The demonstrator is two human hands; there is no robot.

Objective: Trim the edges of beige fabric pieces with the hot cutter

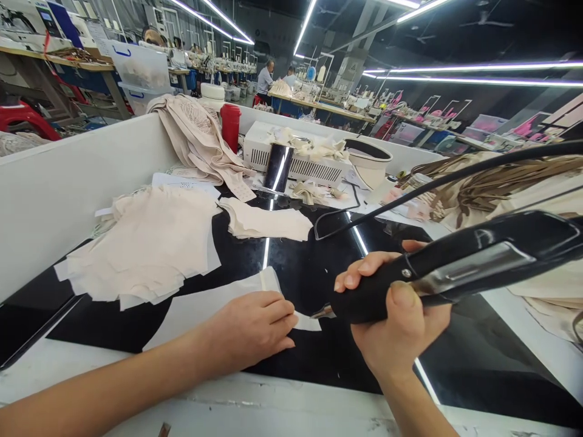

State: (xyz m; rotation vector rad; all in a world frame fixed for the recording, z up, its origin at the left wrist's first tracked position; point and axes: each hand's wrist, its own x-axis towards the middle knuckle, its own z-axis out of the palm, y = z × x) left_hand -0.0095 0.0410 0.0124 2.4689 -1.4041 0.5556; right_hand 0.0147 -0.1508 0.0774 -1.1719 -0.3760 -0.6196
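My right hand (401, 309) is wrapped round a black corded hand tool (460, 258) with a long metal lever, its thumb resting by the lever. The tool's narrow metal tip (324, 312) points left, close to the end of a white fabric piece (209, 309) lying on the black glossy board (314, 364). My left hand (257, 325) is over that piece, fingers bunched together at its edge; the fingertips' grip is partly hidden. Beyond it are a small stack of cream cut pieces (268, 220) and a larger cream pile (150, 243) at the left.
A white vented box (291, 161) stands behind, with scraps on top. Near it are a red cup (230, 127), a draped beige cloth bundle (200, 139) and a round container (368, 161). The tool's black cable (437, 182) arcs across the right. Low white walls edge the table.
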